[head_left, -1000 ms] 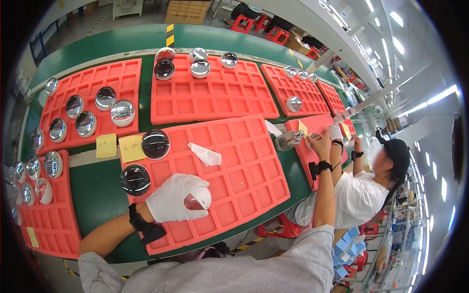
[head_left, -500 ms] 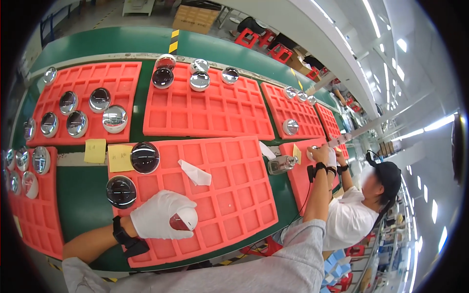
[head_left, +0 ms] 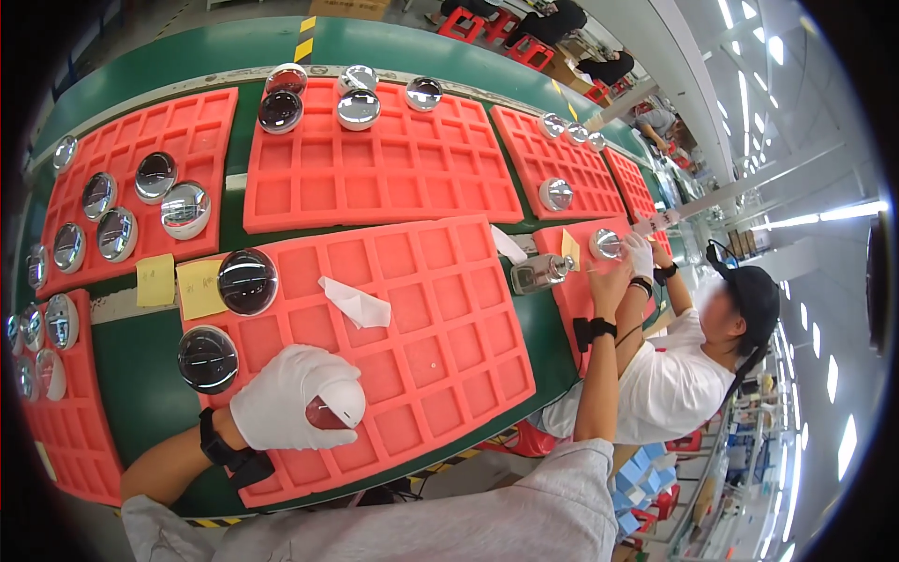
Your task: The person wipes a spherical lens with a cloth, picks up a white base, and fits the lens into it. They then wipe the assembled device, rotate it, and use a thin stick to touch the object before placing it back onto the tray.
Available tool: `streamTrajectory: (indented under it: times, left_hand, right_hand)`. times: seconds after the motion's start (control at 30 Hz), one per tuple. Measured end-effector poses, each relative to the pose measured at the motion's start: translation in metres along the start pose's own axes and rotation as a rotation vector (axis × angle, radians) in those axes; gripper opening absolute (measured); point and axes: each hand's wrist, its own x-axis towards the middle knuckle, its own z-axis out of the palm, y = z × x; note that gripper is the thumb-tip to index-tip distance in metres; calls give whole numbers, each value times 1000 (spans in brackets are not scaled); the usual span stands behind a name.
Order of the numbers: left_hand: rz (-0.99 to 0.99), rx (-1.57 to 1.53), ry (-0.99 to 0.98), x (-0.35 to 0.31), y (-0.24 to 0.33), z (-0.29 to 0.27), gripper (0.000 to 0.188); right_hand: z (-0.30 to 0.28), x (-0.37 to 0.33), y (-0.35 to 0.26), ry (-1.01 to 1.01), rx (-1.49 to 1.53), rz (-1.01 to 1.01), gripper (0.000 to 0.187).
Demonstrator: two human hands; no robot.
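Observation:
My left hand (head_left: 281, 398), in a white glove, is closed around a white-shelled mirrored dome (head_left: 345, 397) tilted on its side above the near tray. A reddish reflection shows on its mirrored face. At the right, my bare right hand (head_left: 611, 279) has its fingers against the near edge of another mirrored dome (head_left: 607, 244); some fingertips are hidden. A co-worker's gloved hand (head_left: 639, 253) is beside that dome. Two dark mirrored domes (head_left: 248, 281) (head_left: 208, 359) sit in the left pockets of the pink foam tray (head_left: 429, 296). A crumpled white cloth (head_left: 356, 303) lies on it.
More pink foam trays (head_left: 309, 192) with several mirrored domes (head_left: 360, 109) line the far side and left of the green bench (head_left: 136, 375). Yellow notes (head_left: 155, 280) lie near the left trays. A clear bottle (head_left: 540, 273) stands between two trays. A co-worker sits at the right.
The view has shifted, so the trays appear higher. My left hand still grips its dome. My right hand has moved nearer to me relative to the right tray, and the dome there now shows more fully.

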Motion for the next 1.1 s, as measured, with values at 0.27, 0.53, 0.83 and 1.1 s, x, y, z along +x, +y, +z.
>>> streamTrajectory:
  times: [0.27,0.53,0.83,1.1]
  left_hand:
    - [2,29,21,-2,3,-1,67]
    - [-12,53,19,-3,4,-1,67]
    - [-43,1,-18,-3,2,-2,71]
    - [-25,12,-17,-11,2,1,74]
  right_hand:
    - [-2,-45,-2,-104,108,160,89]
    - [-6,-40,-31,-117,123,131,77]
    - [-2,-33,-57,-128,102,59,64]
    - [-77,-49,-84,-51,460,207,47]
